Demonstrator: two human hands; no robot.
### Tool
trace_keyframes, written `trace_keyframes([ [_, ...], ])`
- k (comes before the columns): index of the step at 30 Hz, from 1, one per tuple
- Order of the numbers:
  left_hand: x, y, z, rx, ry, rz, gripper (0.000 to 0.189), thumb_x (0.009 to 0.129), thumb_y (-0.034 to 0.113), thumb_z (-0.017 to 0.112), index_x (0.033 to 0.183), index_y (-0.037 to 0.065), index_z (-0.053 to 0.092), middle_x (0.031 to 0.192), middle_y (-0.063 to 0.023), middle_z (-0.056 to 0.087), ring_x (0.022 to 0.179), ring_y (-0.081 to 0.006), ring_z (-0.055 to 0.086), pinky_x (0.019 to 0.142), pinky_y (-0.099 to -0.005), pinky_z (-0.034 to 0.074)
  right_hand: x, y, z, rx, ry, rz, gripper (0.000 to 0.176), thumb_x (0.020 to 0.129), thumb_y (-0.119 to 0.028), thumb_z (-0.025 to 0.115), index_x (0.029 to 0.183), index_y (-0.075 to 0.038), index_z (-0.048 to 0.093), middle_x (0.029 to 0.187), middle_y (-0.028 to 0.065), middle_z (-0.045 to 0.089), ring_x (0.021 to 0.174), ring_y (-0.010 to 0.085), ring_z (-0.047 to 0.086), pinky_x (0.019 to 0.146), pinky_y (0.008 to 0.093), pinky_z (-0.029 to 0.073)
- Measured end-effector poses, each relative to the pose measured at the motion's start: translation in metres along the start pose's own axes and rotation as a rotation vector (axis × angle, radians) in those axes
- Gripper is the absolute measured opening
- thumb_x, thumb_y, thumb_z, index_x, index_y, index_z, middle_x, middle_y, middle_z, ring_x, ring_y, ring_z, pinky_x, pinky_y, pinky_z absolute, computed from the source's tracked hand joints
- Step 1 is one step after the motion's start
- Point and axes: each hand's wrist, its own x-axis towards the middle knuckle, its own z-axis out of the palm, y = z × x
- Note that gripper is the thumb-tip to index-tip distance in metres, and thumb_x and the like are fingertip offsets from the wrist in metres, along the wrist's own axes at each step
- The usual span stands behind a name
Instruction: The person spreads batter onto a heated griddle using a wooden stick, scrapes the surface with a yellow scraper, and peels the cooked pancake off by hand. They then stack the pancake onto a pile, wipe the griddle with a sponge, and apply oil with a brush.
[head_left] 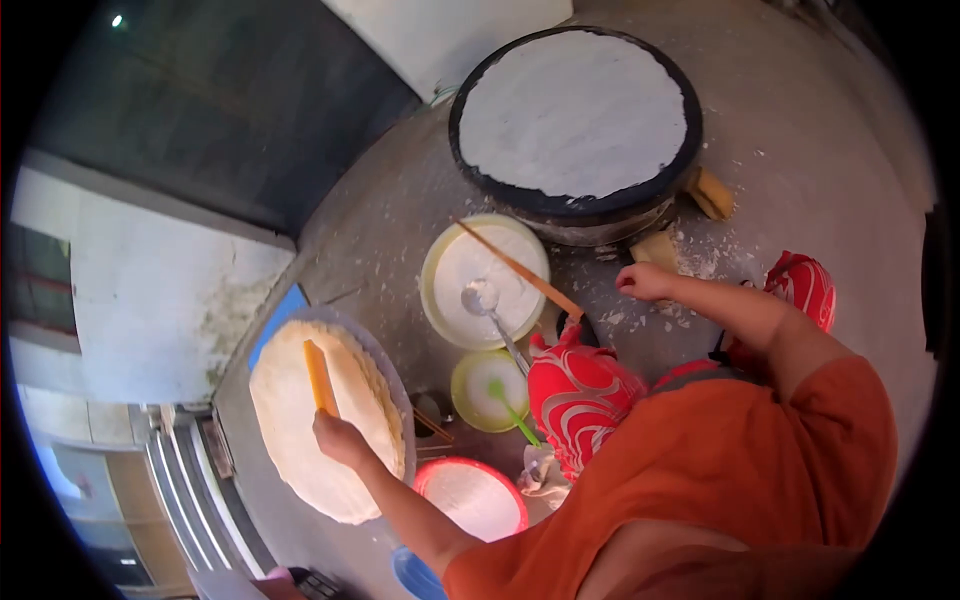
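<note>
A yellow flat stick [320, 378] is in my left hand [340, 440], which is closed round its lower end. The stick lies over a tall stack of thin round flatbreads [290, 440]. My right hand [645, 281] is closed beside my knee, near the round griddle; what it holds, if anything, is hidden. White batter [575, 115] covers most of the black griddle [472, 172]. A long wooden stick [520, 268] rests across a pale green basin [436, 300] of white batter with a metal ladle [482, 298] in it.
Nearer my legs are a smaller green bowl [462, 400] with a green utensil [510, 408], a red-rimmed basin [515, 520] and a blue basin [412, 575]. Yellowish blocks [710, 194] sit by the griddle's base. White walls and a dark doorway stand at the left.
</note>
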Motion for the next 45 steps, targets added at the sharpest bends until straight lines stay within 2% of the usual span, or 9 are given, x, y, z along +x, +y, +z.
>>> trace_keyframes([
  [3,-0.001,0.055,-0.040,-0.151,0.062,0.163,0.013,0.076,0.000,0.047,0.084,-0.001,0.057,0.074,-0.0162,0.057,0.067,-0.0328,0.056,0.059,-0.0392,0.047,-0.006,-0.063,-0.016,0.085,0.078,-0.182,0.031,0.070,-0.022,0.065,0.095,-0.006,0.056,0.083,0.0132,0.059,0.080,0.0259,0.059,0.070,0.0336,0.046],
  [8,-0.035,0.164,-0.078,-0.349,-0.075,0.567,0.024,0.073,-0.004,0.048,0.095,0.002,0.053,0.080,-0.0128,0.056,0.068,-0.0302,0.055,0.058,-0.0367,0.046,-0.038,-0.172,-0.055,-0.010,0.449,-0.590,0.054,0.064,-0.018,0.069,0.112,-0.008,0.044,0.118,0.0127,0.044,0.107,0.0271,0.046,0.087,0.0339,0.040],
  [12,-0.073,0.249,-0.090,-0.659,-0.242,0.765,0.033,0.071,-0.001,0.053,0.105,0.001,0.051,0.091,-0.0151,0.057,0.074,-0.0313,0.055,0.064,-0.0379,0.046,-0.049,-0.182,-0.096,-0.611,0.681,-0.914,0.047,0.061,-0.019,0.065,0.105,-0.012,0.050,0.115,0.0104,0.047,0.108,0.0245,0.046,0.088,0.0334,0.038],
  [14,-0.076,0.269,-0.096,-0.718,-0.269,0.749,0.037,0.072,0.002,0.055,0.108,-0.001,0.049,0.098,-0.0175,0.055,0.079,-0.0320,0.055,0.067,-0.0377,0.046,-0.045,-0.157,-0.103,-0.682,0.100,-0.661,0.033,0.063,-0.022,0.063,0.094,-0.015,0.053,0.098,0.0070,0.056,0.094,0.0237,0.055,0.077,0.0336,0.043],
  [15,-0.076,0.277,-0.099,-0.767,-0.297,0.720,0.041,0.072,0.004,0.057,0.111,-0.002,0.048,0.105,-0.0199,0.053,0.083,-0.0327,0.054,0.070,-0.0375,0.046,-0.045,-0.143,-0.109,-0.557,0.147,-0.575,0.026,0.065,-0.025,0.064,0.086,-0.014,0.053,0.080,0.0056,0.060,0.079,0.0246,0.059,0.065,0.0356,0.046],
  [17,-0.080,0.281,-0.110,-0.773,-0.317,0.626,0.042,0.074,0.005,0.056,0.115,-0.002,0.045,0.111,-0.0204,0.050,0.093,-0.0348,0.051,0.078,-0.0377,0.043,-0.042,-0.103,-0.134,-0.268,0.200,-0.321,0.032,0.068,-0.028,0.064,0.093,-0.011,0.054,0.081,0.0104,0.060,0.077,0.0285,0.059,0.063,0.0378,0.047],
  [21,-0.103,0.255,-0.109,-0.765,-0.353,0.475,0.044,0.078,0.007,0.054,0.119,-0.004,0.041,0.124,-0.0248,0.036,0.106,-0.0389,0.043,0.086,-0.0400,0.038,-0.017,0.023,-0.206,0.045,0.803,0.042,0.053,0.063,-0.023,0.071,0.109,-0.005,0.052,0.095,0.0129,0.061,0.087,0.0209,0.059,0.077,0.0321,0.046],
  [27,-0.137,0.248,-0.110,-0.812,-0.508,0.226,0.041,0.087,0.015,0.042,0.122,-0.004,0.036,0.130,-0.0250,0.028,0.117,-0.0391,0.031,0.096,-0.0448,0.026,-0.007,0.093,-0.294,-0.074,1.090,0.607,0.059,0.066,-0.025,0.063,0.119,-0.009,0.043,0.102,0.0158,0.059,0.093,0.0318,0.056,0.078,0.0387,0.046],
  [45,-0.094,0.317,-0.065,-0.759,-0.615,0.143,0.043,0.089,0.028,0.037,0.117,-0.005,0.045,0.126,-0.0246,0.033,0.111,-0.0382,0.037,0.092,-0.0433,0.031,0.220,0.109,-0.440,-0.528,0.961,0.650,0.059,0.071,-0.029,0.060,0.126,-0.026,0.039,0.109,0.0089,0.056,0.099,0.0269,0.054,0.080,0.0399,0.045],
])
